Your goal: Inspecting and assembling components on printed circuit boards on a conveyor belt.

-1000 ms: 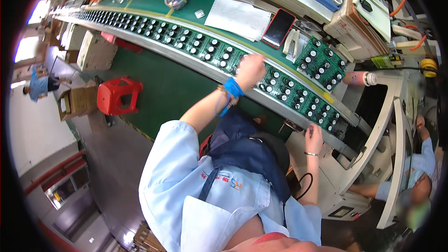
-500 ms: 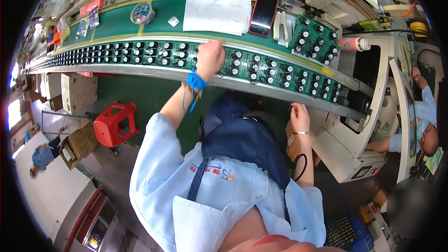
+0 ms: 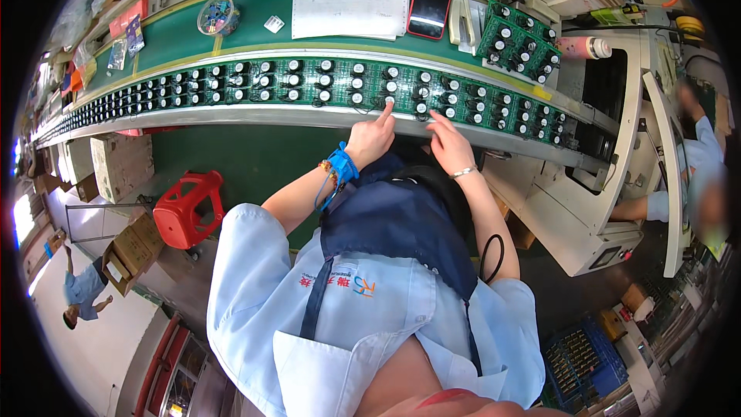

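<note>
A long row of green circuit boards (image 3: 324,81) with round white-topped capacitors and black parts lies along a metal-edged conveyor (image 3: 255,114). My left hand (image 3: 370,139), with a blue band at the wrist, reaches to the boards' near side. Its index finger is stretched out and the tip touches or nearly touches a capacitor (image 3: 390,99); the other fingers are partly curled. My right hand (image 3: 451,147) is just to the right, its index finger extended toward the near edge of a board and its other fingers loosely bent. Nothing shows in either hand.
Beyond the row are paper sheets (image 3: 351,6), a red-edged phone (image 3: 431,1), a tub of small parts (image 3: 218,15) and a stack of boards (image 3: 519,42). A pale machine (image 3: 575,216) stands right, a person behind it. A red stool (image 3: 187,208) stands left; another person is farther off.
My left hand has come back from over the boards, moving right and nearer me, index finger now extended. My right hand has risen leftward to the conveyor's near edge.
</note>
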### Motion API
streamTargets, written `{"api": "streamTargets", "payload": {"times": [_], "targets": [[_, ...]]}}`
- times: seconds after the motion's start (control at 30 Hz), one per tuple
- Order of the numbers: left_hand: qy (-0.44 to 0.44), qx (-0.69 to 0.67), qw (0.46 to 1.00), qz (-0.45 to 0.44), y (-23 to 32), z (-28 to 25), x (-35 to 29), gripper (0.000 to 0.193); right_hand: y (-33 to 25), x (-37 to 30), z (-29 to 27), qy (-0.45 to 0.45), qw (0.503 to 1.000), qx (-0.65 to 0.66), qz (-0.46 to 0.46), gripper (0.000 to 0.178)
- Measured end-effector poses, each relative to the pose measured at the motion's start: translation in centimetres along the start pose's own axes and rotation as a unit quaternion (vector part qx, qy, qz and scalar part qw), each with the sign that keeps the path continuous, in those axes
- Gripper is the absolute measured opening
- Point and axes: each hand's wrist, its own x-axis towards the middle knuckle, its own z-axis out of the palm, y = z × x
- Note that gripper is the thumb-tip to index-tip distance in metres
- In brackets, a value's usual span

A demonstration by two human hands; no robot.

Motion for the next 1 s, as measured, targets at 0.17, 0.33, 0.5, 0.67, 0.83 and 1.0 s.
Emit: {"api": "streamTargets", "payload": {"times": [0.17, 0.33, 0.5, 0.67, 0.83, 1.0], "targets": [[0.001, -0.020, 1.000, -0.007, -0.2, -0.2, 0.4, 0.016, -1.2, 1.7, 1.5, -0.062, 0.995, -0.077, 0.019, 0.010], [0.023, -0.030, 0.999, -0.003, -0.1, -0.2, 0.2, 0.016, -1.4, 2.7, 2.2, -0.080, 0.985, -0.147, 0.048, 0.009], [0.013, -0.038, 0.999, -0.020, 0.5, -0.4, 0.4, 0.017, -1.0, 2.8, 1.9, -0.082, 0.986, -0.140, 0.031, 0.008], [0.032, -0.124, 0.990, 0.060, 2.4, 0.0, 1.2, 0.024, 0.2, 1.0, 0.4, 0.017, 0.996, -0.064, 0.052, 0.006], [-0.026, -0.089, 0.995, 0.048, 2.5, 1.1, 2.6, 0.031, 2.4, -0.5, 0.1, 0.032, 0.990, -0.106, 0.090, 0.007], [-0.028, -0.061, 0.997, 0.042, 2.6, 2.0, 3.4, 0.030, 2.3, 0.4, 0.4, -0.006, 0.977, -0.188, 0.104, 0.019]]}}
